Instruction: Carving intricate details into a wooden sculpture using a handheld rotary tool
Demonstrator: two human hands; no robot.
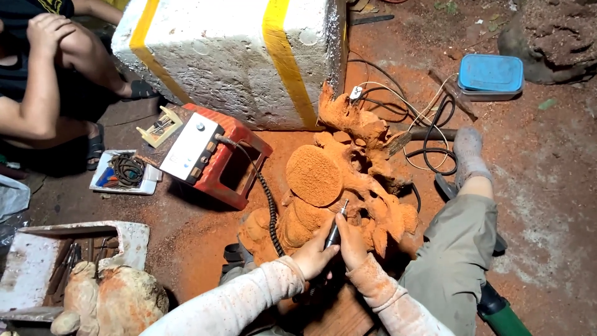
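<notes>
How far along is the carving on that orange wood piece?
Done: the wood carving already has a rounded disc and deep hollows, and orange dust covers the ground. In hand: the left hand and right hand hold a rotary tool, its tip on a hollow in the middle. Left: the top and edges look rough and jagged, so it seems partway.

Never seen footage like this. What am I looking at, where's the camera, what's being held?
One picture, from a camera on a person's head, looking down at their own arms. Both hands grip a slim rotary carving tool: the left hand low on its body, the right hand beside it. Its tip touches a gnarled wood carving coated in orange dust. A coiled flexible shaft runs to a white motor box on a red plastic stool. Behind stands a foam box. Another person sits upper left.
</notes>
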